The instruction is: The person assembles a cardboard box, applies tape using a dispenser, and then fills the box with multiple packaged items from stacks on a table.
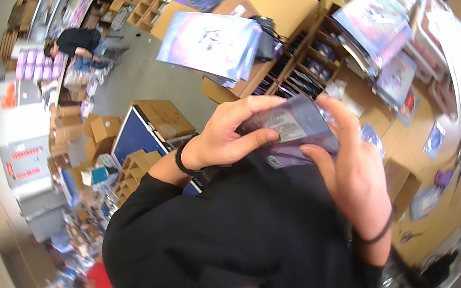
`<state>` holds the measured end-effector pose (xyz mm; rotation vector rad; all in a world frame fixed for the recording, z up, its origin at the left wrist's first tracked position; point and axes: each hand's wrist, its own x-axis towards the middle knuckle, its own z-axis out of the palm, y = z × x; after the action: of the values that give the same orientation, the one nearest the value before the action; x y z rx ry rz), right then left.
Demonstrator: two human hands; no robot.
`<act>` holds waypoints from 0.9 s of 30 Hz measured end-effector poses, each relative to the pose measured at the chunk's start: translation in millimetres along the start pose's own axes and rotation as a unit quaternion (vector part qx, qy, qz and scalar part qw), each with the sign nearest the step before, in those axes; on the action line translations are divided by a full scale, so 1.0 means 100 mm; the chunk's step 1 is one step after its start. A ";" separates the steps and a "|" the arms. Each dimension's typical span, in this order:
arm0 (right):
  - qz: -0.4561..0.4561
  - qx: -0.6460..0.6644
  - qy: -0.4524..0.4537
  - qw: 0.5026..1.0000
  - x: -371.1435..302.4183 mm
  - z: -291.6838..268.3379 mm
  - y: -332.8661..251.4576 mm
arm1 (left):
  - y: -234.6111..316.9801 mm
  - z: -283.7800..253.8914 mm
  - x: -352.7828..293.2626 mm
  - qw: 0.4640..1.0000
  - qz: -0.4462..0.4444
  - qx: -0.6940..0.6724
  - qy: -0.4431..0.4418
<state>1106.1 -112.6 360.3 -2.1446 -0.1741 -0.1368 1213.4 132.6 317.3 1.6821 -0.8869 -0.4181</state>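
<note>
In front of my chest I hold a dark purple-blue packet (299,119) with a glossy clear plastic sleeve. A pale printed label sits on its face, and a second small label shows lower down. My left hand (232,135) grips its left side, with the thumb laid across the face near the label. My right hand (353,165) has the right side, thumb and fingers closed at its edge. Whether this is one packet or a few stacked together, I cannot tell. Just beyond it stands a divided cardboard box (312,66) with dark packets in its compartments.
A stack of glossy printed sheets (208,44) lies on a large carton (286,3) ahead, beside a black device (266,38). More printed sheets (375,21) are piled on the table at right, near scissors (410,236). Cartons (164,119) stand at left; a person (78,43) is farther off.
</note>
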 end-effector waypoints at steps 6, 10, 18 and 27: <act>-0.104 -0.085 -0.068 0.989 0.77 -0.30 -0.48 | 0.15 -0.78 -0.11 0.974 0.186 0.099 0.078; -0.016 0.122 0.071 0.990 1.06 -0.55 -0.56 | 0.04 -1.61 -0.13 0.960 0.181 0.101 0.186; -0.136 0.052 -0.008 0.989 2.74 -0.09 -0.16 | -0.66 -3.03 0.35 0.946 0.065 0.307 0.085; -0.042 0.088 -0.051 0.994 3.49 0.84 0.61 | -1.74 -3.23 1.34 0.858 0.157 0.465 -0.154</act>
<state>1462.6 -50.3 322.2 -1.9696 -0.3239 -0.0570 1578.5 264.6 275.8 2.3012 -1.7668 0.0024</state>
